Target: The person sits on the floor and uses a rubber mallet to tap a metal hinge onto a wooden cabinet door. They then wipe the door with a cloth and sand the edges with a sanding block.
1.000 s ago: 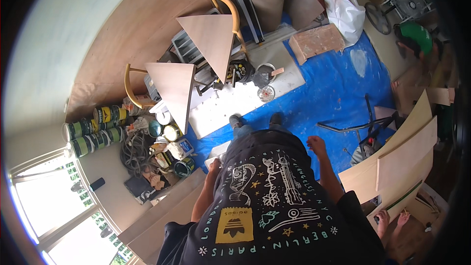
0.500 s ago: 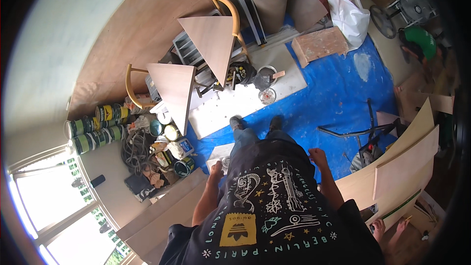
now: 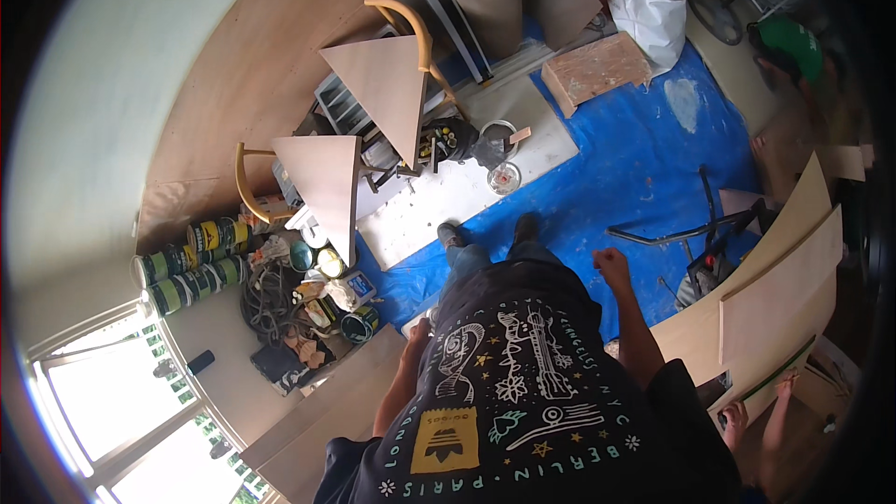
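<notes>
My right hand (image 3: 611,266) hangs out over the blue floor sheet (image 3: 597,224). Its fingers are curled in and I see nothing in them. Close beside my dark printed T-shirt (image 3: 523,392) is my left hand (image 3: 419,332), near the edge of a small white object on the floor. The fingers of that hand are small and partly hidden, so their grip is unclear. My shoes (image 3: 452,235) stand at the border of the blue sheet and a white board (image 3: 401,229).
Two triangular wooden panels (image 3: 378,89) rest by wooden chairs. Paint cans (image 3: 219,235) and a coiled hose (image 3: 266,303) lie left. A black metal frame (image 3: 663,235) and large wood sheets (image 3: 779,289) stand right. Another person's hands (image 3: 735,418) show lower right; a green-shirted person (image 3: 791,49) is far right.
My right hand has risen and swung slightly forward. My left hand has drawn in toward my body, covering more of the white object. The other person's hands at lower right have shifted.
</notes>
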A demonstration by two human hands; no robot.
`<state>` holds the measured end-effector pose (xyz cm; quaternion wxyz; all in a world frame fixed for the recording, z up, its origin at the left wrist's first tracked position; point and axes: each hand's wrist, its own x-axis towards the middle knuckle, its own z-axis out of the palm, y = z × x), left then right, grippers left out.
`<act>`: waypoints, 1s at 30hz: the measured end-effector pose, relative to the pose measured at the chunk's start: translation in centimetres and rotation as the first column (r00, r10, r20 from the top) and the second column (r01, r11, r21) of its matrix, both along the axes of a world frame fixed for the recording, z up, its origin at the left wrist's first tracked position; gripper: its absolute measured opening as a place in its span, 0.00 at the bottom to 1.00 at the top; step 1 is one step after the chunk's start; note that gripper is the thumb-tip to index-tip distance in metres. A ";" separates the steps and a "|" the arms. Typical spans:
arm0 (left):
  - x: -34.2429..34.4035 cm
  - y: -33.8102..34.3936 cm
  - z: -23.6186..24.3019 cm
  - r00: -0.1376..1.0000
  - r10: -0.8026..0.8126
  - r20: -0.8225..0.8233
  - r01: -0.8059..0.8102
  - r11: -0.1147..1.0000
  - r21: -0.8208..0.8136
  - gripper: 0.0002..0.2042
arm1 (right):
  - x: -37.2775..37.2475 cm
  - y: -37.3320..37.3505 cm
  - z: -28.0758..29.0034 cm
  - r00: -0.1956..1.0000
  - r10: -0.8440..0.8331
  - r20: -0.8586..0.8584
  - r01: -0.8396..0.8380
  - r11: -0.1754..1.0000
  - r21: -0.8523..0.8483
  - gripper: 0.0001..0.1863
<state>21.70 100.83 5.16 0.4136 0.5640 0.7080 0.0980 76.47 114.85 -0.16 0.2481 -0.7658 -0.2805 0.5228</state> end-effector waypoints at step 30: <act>-8.3 15.2 -17.4 0.029 0.938 0.345 -0.745 0.250 -0.618 0.15 | -7.5 1.0 -4.3 0.803 0.570 0.174 -0.560 0.822 -0.107 0.22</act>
